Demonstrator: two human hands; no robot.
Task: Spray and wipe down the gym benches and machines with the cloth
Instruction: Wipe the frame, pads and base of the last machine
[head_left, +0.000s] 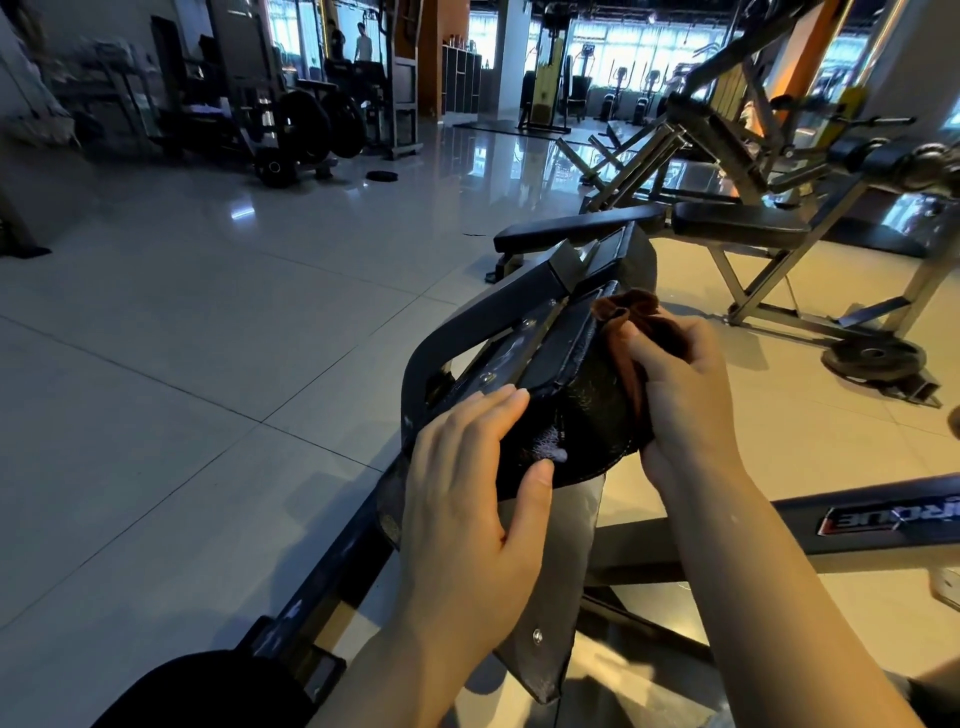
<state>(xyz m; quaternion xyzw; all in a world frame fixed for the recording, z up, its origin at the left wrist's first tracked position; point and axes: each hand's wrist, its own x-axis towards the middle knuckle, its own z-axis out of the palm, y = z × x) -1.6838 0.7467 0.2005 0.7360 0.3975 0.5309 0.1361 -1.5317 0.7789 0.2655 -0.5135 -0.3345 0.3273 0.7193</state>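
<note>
Pale glossy tiled floor, wide and reflective, carrying dark weight machines and racks at the far side.

Angled dark steel machine frame running up from lower left to the middle, bolted plates showing; beyond it a black padded flat bench on a grey steel stand, well apart from the hands.

Worn black vinyl pad mounted on the frame, cracked, with a torn patch near its lower edge exposing pale foam.

Left hand laid flat against the pad's near edge, fingers straight, thumb by the tear; holding nothing, probably steadying the pad against the wiping pressure.

Right hand on the pad's right side, fingers curled round a bunched rust-brown cloth; grip closed firmly on the fabric, cloth pressed against the pad's upper edge and spilling out above the knuckles. Bunched likely to reach the seam between pad and frame.

Black round weight plate lying on the floor beneath the far stand.

Small red-edged label on the lower right frame bar, seen upside down and partly cut off; letters not reliably readable.

No spray bottle in view.
</note>
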